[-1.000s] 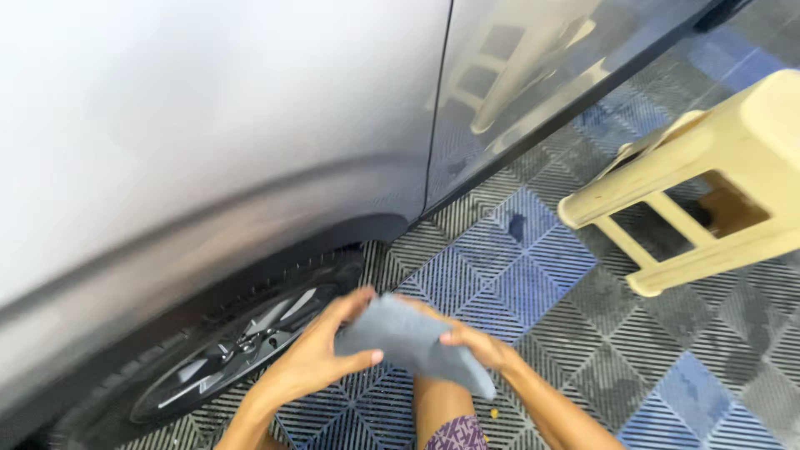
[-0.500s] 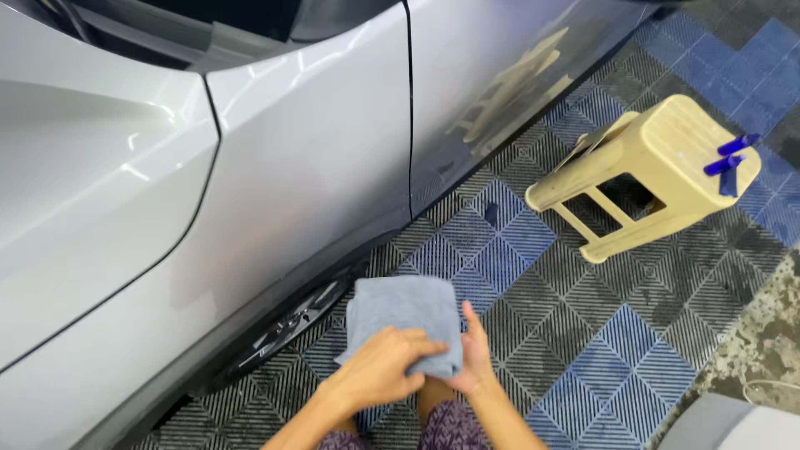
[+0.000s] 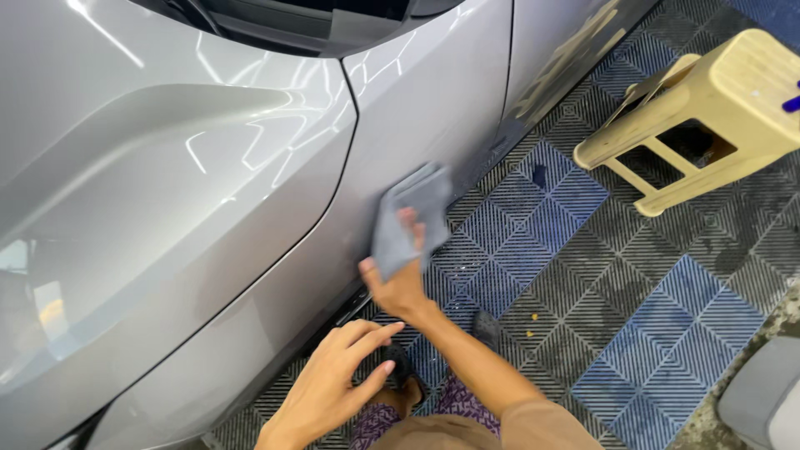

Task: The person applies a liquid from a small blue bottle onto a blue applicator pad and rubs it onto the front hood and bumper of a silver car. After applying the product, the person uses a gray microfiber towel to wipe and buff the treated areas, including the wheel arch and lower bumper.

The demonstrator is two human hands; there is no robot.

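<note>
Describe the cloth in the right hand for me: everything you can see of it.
The cloth is a grey-blue, soft-looking towel, seemingly microfibre, folded into a rough rectangle with layered edges visible at its upper corner. It is held flat against the lower side of the silver car body, just beside a panel seam and above the tiled floor. The right hand presses it from below, fingers spread over its lower half. The left hand is clear of it. No stains or wet patches are discernible.

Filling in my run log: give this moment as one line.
right hand: presses grey cloth on silver car panel | left hand: empty, open, near knee | beige stool: on tiled floor
</note>
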